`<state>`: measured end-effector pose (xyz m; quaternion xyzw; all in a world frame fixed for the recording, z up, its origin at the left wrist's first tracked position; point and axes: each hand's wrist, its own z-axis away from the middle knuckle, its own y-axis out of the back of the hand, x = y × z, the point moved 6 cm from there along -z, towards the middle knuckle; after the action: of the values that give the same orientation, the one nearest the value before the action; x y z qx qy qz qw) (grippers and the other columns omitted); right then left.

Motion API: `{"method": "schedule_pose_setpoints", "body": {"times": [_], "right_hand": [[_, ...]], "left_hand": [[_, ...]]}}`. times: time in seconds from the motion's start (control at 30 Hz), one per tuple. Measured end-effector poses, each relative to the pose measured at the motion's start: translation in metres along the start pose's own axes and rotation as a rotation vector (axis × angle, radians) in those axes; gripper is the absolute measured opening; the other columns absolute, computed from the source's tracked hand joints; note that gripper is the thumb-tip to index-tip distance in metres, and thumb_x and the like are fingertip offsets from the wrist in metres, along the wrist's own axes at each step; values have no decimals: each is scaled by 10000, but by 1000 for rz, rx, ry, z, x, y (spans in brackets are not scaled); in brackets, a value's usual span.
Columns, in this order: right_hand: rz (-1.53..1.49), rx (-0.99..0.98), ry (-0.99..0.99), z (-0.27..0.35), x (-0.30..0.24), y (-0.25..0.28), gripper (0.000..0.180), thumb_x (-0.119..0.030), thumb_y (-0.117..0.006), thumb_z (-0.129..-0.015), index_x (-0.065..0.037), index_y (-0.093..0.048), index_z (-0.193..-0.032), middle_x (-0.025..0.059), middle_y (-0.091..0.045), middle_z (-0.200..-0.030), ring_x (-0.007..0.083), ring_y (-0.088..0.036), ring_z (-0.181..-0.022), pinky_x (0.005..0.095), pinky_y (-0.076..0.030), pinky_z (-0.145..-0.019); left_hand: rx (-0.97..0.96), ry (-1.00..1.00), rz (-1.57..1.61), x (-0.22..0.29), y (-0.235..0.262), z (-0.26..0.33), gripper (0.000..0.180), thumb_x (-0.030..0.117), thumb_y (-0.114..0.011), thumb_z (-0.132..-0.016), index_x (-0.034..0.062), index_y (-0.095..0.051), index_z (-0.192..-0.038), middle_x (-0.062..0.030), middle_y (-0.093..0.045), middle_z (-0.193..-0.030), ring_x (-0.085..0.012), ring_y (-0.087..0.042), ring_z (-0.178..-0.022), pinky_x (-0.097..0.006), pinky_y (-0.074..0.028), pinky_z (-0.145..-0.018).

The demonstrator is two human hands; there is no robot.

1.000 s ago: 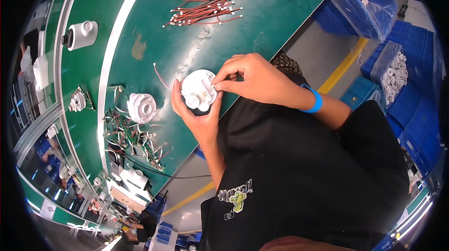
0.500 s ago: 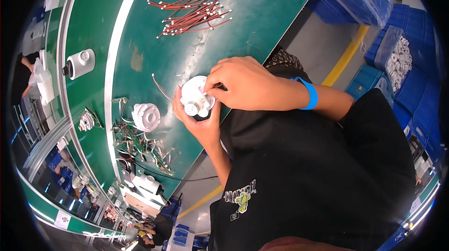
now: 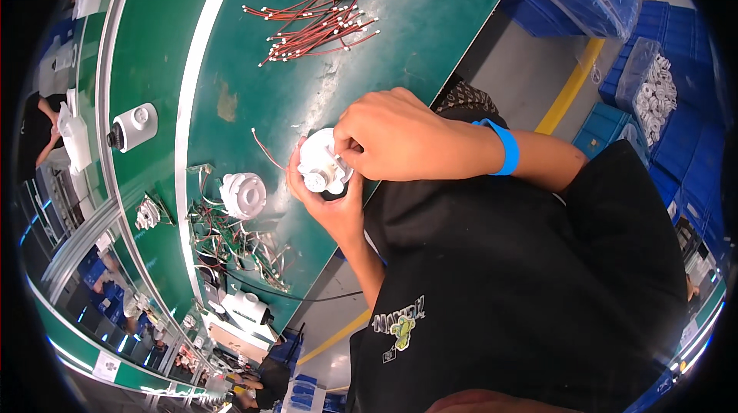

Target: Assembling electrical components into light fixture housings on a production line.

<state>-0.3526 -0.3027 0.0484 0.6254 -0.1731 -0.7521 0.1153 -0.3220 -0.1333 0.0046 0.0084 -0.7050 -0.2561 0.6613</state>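
My left hand (image 3: 332,211) is wrapped round a round white plastic housing (image 3: 317,153) with a small knob-like round part on it and a dark base, held above the green bench near its edge. My right hand (image 3: 388,136), wearing a blue wristband, is closed in a pinch at the near right side of the housing. What its fingertips hold, if anything, is too small to make out. A thin red wire (image 3: 266,148) with a white connector sticks out on the far left side of the housing.
On the bench (image 3: 307,90) lie a pile of red wires with white connectors (image 3: 319,32), another white round housing (image 3: 243,196) and a tangle of circuit boards and wires (image 3: 238,240). A white camera-like unit (image 3: 134,127) stands on a green strip. Blue crates (image 3: 676,105) stand at right.
The view has shifted slightly. My right fingers have turned a little at the housing, which stays in my left hand.
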Motion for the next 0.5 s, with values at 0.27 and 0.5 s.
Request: {"method": "schedule_pose_setpoints", "body": {"times": [0.27,0.5], "right_hand": [[173,112,122,2,-6,-3,66,-82,-635,-736,-30,-673,-720,101,-636,-717,309,-635,-759,445,-482,-617],[177,42,263,-1,-2,-6,76,-100,-631,-797,-38,-675,-792,76,-639,-794,283,-634,-778,411,-499,-635]], "left_hand": [[5,12,-10,-1,0,-1,834,36,-839,-629,42,-442,-1362,-103,-511,-1369,-286,-357,-1313,-415,-261,-1115],[2,6,-13,-1,-2,-3,840,75,-861,-624,49,-454,-1358,-98,-528,-1362,-286,-361,-1301,-421,-256,-1114]]}}
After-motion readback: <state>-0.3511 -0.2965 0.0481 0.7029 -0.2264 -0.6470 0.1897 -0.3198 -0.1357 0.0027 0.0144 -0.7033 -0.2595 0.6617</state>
